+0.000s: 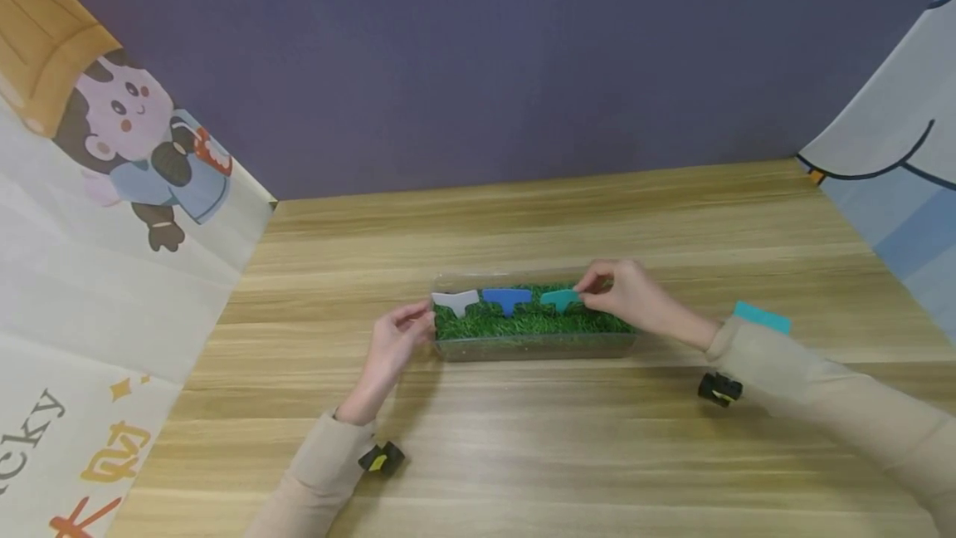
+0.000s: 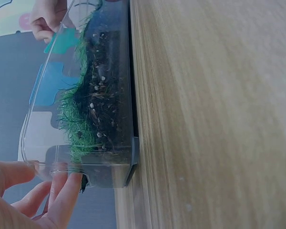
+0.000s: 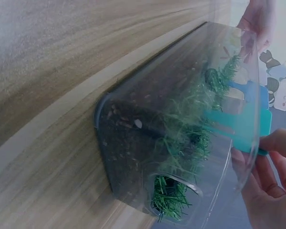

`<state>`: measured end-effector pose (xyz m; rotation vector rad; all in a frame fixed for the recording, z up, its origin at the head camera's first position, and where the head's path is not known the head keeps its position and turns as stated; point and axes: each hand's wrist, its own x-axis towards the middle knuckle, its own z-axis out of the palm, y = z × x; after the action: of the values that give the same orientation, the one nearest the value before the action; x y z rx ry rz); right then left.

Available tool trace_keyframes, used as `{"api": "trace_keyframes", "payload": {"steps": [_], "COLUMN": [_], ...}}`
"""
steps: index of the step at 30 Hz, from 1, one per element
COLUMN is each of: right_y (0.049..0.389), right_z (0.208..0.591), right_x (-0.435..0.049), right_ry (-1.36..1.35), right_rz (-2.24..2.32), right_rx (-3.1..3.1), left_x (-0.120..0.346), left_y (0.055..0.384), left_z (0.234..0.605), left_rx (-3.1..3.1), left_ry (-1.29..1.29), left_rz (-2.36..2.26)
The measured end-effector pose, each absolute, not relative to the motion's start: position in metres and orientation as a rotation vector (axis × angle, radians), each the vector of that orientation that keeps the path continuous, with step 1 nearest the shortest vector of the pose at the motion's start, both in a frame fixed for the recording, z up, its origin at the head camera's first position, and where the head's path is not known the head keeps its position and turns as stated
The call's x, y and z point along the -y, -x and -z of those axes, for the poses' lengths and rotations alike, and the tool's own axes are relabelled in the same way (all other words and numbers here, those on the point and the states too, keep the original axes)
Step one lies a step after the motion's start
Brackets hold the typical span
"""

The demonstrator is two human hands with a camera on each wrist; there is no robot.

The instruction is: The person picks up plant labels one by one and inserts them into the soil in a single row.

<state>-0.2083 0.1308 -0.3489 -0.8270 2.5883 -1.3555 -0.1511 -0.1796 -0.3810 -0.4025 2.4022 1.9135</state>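
A clear plastic planter box (image 1: 538, 347) stands on the table, with dark soil (image 2: 102, 90) and green grass (image 1: 515, 324) inside. Three T-shaped plant labels stand in the grass in a row: a white one (image 1: 457, 302), a blue one (image 1: 508, 299) and a teal one (image 1: 558, 299). The right hand (image 1: 623, 295) pinches the outer edge of the teal label between thumb and fingers, best seen in the right wrist view. At the box's left end, the left hand (image 1: 392, 343) holds the end wall, thumb by the rim and fingertips lower down.
A flat teal piece (image 1: 762, 317) lies on the wooden table (image 1: 553, 455), partly behind the right sleeve. A dark blue panel (image 1: 493, 65) rises behind the table. Printed sheets (image 1: 67, 272) flank it on both sides. Each wrist bears a small black camera (image 1: 381, 459).
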Motion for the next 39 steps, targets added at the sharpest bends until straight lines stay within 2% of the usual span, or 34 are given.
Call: {"api": "trace_keyframes", "payload": {"steps": [39], "right_y": [0.2046], "right_z": [0.3475], "right_x": [-0.1343], "right_ry": [0.850], "right_rz": [1.383], "right_rx": [-2.564], "left_x": [0.1795], "left_y": [0.1511], "left_z": [0.3818], "left_rx": [-2.414], "left_ry": [0.381], "left_rz": [-1.907]}}
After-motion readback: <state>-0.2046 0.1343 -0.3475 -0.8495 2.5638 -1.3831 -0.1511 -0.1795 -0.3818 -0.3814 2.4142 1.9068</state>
